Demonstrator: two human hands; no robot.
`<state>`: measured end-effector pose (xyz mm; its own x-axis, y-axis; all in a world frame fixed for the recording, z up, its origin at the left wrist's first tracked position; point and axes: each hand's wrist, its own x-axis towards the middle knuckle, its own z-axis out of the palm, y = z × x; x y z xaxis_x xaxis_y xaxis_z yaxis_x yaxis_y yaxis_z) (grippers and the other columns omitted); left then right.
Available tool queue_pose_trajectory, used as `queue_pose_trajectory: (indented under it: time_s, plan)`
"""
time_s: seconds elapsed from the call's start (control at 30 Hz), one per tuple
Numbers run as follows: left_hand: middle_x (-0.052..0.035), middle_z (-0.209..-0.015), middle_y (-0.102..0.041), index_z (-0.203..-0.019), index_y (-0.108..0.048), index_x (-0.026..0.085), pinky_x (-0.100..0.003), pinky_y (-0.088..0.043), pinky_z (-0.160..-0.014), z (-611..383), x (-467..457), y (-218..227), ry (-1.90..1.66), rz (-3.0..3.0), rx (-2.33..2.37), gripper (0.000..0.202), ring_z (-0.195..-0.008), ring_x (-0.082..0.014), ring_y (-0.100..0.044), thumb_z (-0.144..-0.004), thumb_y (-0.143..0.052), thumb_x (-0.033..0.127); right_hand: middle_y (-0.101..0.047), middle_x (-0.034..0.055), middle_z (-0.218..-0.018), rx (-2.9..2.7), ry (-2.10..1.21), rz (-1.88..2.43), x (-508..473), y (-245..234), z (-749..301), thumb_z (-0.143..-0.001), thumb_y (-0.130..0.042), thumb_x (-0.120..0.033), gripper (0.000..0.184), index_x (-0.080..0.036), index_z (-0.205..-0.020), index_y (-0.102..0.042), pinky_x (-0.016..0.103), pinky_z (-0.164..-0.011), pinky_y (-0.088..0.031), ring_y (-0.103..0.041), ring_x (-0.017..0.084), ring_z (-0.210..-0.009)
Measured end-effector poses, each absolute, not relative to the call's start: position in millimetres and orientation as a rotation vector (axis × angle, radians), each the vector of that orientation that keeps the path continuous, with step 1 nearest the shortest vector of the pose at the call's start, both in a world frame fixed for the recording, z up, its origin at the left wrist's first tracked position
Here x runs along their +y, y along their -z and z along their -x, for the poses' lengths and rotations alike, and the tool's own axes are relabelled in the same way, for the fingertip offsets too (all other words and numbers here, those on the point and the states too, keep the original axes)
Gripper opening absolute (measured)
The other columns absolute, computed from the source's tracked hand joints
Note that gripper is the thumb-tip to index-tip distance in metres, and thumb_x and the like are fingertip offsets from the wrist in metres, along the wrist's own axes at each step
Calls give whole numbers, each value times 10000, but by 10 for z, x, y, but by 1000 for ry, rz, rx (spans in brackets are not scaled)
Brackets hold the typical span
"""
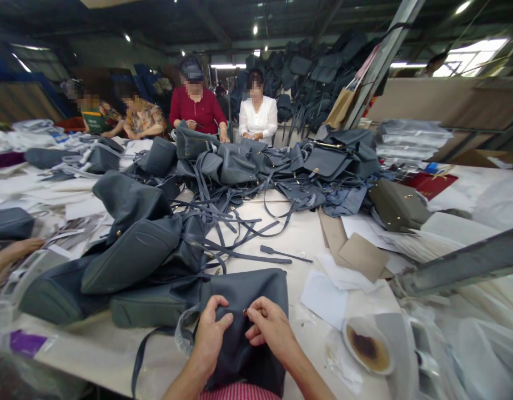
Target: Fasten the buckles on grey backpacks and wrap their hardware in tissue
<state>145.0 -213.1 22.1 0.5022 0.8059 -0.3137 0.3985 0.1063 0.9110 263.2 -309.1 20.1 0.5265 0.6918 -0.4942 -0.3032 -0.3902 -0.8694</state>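
A dark blue-grey handbag [248, 283] lies at the table's near edge, over my lap. My left hand [212, 333] grips the left part of its front, thumb on top and fingers curled. Beside it, my right hand [267, 328] pinches a small reddish-brown piece [245, 313] against the front of the bag; its exact kind is too small to make out. A strap wrapped in clear plastic [185, 331] loops out left of my left hand. Just left of this bag, more bags of the same colour [131, 255] are heaped.
Across the table lies a long pile of bags and straps [235, 161]. A loose strap piece [285, 254] lies ahead. At right are brown card [362, 255], a stained bowl [368, 345], an olive bag [400, 204] and a metal post [464, 261]. Several people sit or stand opposite; another person's arm [15, 255] reaches in from the left.
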Motion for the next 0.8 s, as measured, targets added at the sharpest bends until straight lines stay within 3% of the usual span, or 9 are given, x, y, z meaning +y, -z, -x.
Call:
queue_pose_trajectory:
  time_s: [0.2, 0.33, 0.4, 0.5, 0.57, 0.63, 0.7, 0.77, 0.8]
  plan:
    - [43, -738, -497, -831, -478, 238, -266, -375, -713, -1439, -2119, -214, -401, -1489, 1073, 189, -756, -194, -494, -650, -518, 278, -530, -70, -424, -460, -1081, 1744, -3031, -137, -2636, -801, -505, -402, 210, -208, -722, -510, 199, -355, -424, -524, 113, -344]
    - [35, -781, -514, -845, -491, 231, -270, -382, -744, -1444, -2137, -217, -404, -1494, 1080, 192, -799, -196, -504, -659, -529, 262, -541, -40, -581, -633, -920, 1724, -3022, -236, -2587, -798, -563, -371, 206, -226, -685, -470, 214, -457, -441, -548, 117, -503]
    - [29, -792, -524, -864, -502, 228, -275, -395, -746, -1447, -2148, -233, -399, -1484, 1088, 203, -802, -200, -514, -668, -535, 267, -523, -36, -610, -709, -888, 1692, -3096, -327, -2573, -799, -589, -394, 246, -229, -673, -458, 212, -474, -429, -544, 118, -536]
    - [15, -814, -568, -911, -523, 224, -298, -425, -758, -1428, -2166, -287, -388, -1483, 1110, 220, -804, -212, -550, -695, -519, 265, -417, -95, -429, -758, -1092, 1588, -3445, -417, -2715, -876, -477, -507, 300, -244, -734, -454, 217, -369, -347, -436, 116, -346]
    - [-14, -916, -626, -966, -553, 220, -320, -433, -829, -1395, -2190, -331, -404, -1567, 1072, 250, -891, -229, -585, -722, -509, 246, -529, -52, -466, -787, -1133, 1635, -3836, -382, -2973, -898, -437, -530, 318, -239, -781, -492, 254, -435, -435, -537, 151, -394]
    - [-37, -998, -665, -989, -595, 224, -317, -429, -884, -1354, -2237, -354, -394, -1727, 936, 234, -969, -232, -606, -782, -487, 230, -692, 43, -683, -885, -789, 1990, -4256, -263, -3318, -816, -578, -478, 236, -244, -844, -592, 316, -590, -526, -687, 230, -643]
    - [-45, -920, -697, -951, -635, 228, -282, -455, -810, -1322, -2307, -336, -343, -1909, 694, 225, -888, -214, -645, -860, -429, 237, -726, 93, -726, -940, -433, 2386, -4570, -122, -3635, -731, -644, -449, 216, -259, -832, -655, 373, -594, -534, -706, 301, -684]
    - [-49, -777, -701, -928, -661, 222, -257, -459, -661, -1317, -2386, -282, -281, -2074, 426, 272, -712, -198, -654, -907, -395, 274, -733, 91, -683, -1027, -339, 2552, -4676, -50, -3806, -810, -546, -412, 191, -282, -809, -686, 390, -579, -534, -706, 299, -644]
    - [-51, -732, -698, -946, -670, 219, -254, -444, -600, -1325, -2424, -251, -257, -2144, 316, 282, -643, -194, -642, -915, -404, 307, -751, 105, -756, -1084, -267, 2543, -4639, -60, -3820, -843, -485, -381, 236, -284, -837, -700, 407, -620, -546, -716, 305, -706]
